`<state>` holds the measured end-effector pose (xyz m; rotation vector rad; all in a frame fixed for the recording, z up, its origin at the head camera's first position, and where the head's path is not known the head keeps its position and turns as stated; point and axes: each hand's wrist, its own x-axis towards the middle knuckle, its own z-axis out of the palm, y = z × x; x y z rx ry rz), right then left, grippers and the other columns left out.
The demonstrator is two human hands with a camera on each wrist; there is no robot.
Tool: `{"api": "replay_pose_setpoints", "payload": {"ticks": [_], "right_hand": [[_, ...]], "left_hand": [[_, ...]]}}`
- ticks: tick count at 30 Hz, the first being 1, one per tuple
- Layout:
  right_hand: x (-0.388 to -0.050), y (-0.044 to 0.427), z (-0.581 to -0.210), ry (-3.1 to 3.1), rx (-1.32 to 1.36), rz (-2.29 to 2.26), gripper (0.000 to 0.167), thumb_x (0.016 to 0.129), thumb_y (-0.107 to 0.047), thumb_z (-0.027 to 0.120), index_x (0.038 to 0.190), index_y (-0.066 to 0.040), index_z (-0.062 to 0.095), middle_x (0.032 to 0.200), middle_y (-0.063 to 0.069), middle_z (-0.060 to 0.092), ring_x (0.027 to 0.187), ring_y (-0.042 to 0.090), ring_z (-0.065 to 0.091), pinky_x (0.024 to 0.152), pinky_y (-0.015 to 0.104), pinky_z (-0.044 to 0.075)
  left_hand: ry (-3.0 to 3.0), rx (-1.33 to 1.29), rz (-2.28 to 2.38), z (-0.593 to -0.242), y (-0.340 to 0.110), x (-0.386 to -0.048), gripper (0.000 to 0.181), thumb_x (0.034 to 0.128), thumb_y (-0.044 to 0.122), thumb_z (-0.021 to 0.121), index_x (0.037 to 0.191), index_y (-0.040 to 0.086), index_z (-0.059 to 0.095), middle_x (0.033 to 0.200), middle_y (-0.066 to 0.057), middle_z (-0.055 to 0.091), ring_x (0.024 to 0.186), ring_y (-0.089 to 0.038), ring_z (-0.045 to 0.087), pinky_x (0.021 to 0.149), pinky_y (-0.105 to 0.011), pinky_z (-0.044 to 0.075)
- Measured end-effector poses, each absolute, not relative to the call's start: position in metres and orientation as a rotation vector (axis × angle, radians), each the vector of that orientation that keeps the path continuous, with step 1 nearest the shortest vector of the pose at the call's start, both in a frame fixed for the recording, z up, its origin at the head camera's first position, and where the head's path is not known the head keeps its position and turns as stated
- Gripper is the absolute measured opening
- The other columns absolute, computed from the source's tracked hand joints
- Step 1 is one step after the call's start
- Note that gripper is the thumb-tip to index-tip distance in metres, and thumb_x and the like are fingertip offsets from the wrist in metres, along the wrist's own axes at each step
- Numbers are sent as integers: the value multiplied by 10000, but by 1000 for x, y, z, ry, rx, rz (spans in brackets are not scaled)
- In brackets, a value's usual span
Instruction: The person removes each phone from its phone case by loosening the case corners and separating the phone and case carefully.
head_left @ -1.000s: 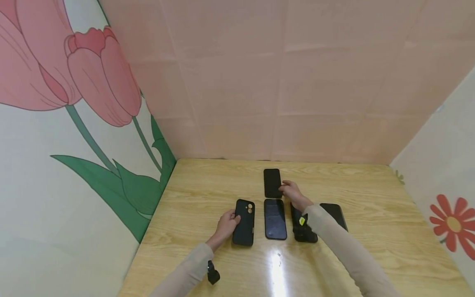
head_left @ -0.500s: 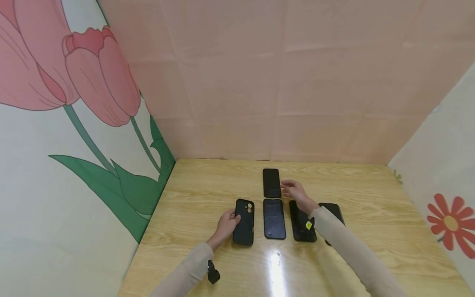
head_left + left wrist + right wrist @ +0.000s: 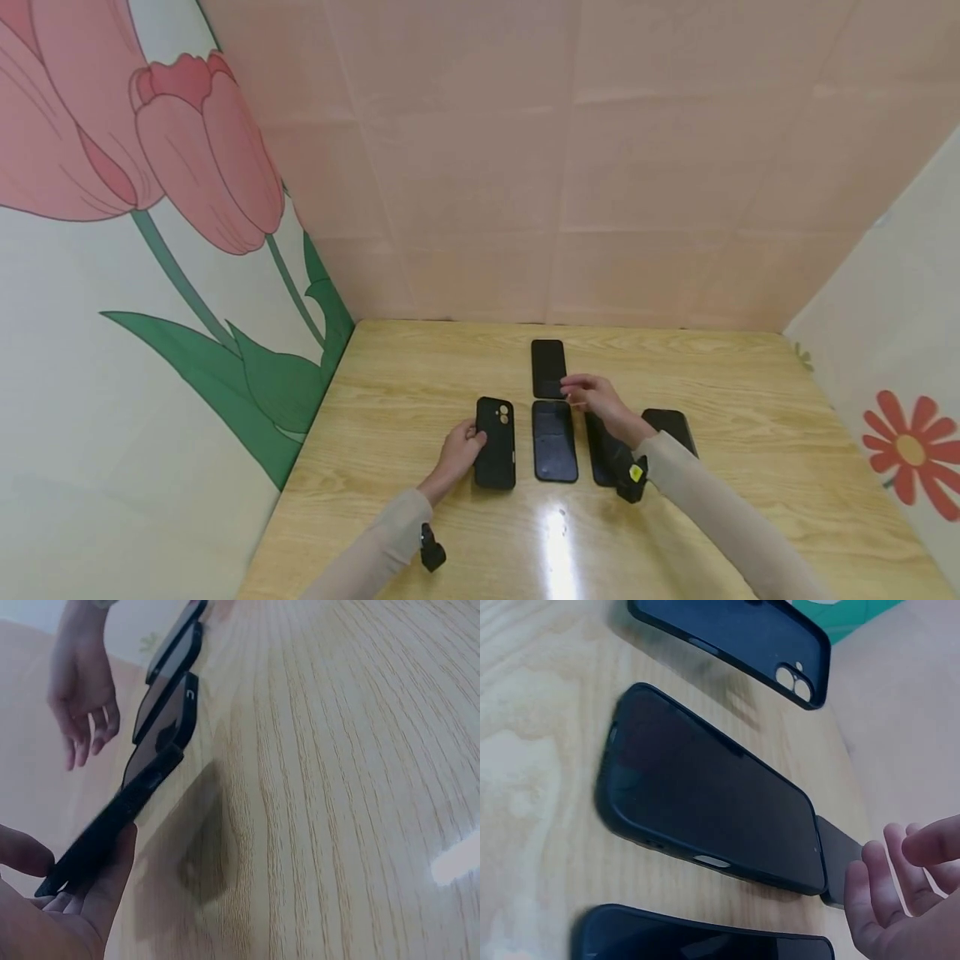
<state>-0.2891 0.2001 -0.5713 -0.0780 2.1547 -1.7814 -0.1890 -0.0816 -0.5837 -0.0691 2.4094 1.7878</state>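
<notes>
My left hand [image 3: 457,455] pinches the left edge of a black phone case [image 3: 495,444] with camera cutouts; the left wrist view shows the case [image 3: 112,817] held tilted above the table. Near the lower right corner of a black phone [image 3: 549,367] at the back is my right hand [image 3: 600,402], its fingers relaxed. In the right wrist view this hand [image 3: 907,892] holds nothing, palm showing. Directly in front of the back phone lies another dark phone [image 3: 555,442], screen up, in a black case.
Right of the middle phone lies a further dark phone [image 3: 600,458], partly under my right wrist. Another [image 3: 670,427] lies farther right, partly hidden by my sleeve. Wood-grain table [image 3: 397,367], pink wall behind, flower-printed walls at both sides.
The case in my left hand has risen and tilted slightly. My right hand drew off the back phone's edge to the right, then came back left and a little lower.
</notes>
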Motion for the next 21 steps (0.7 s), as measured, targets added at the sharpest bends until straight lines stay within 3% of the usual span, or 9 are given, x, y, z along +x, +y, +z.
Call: {"api": "replay_pose_setpoints", "payload": {"ticks": [14,21], "right_hand": [[-269,198,-572,2119,-81,-1751,331,1002,-8,474,1315,78,534,1247,264,589,1127,449,543,945,538,448],[-265,199,-571,2119,-97,-1762,337,1014,-22,481,1329,93,521,1233,250,602,1074,383,592,931,520,468]], "left_hand": [[2427,-115,1756,-582,-80,-196,475,956,76,479,1380,-137,461,1326,-283,558,1235,-412,528,1023,-531,417],[2449,-121,1726,-581,-78,-203,459,974,80,472,1376,-140,463,1338,-288,546,1250,-413,512,1035,-524,407]]}}
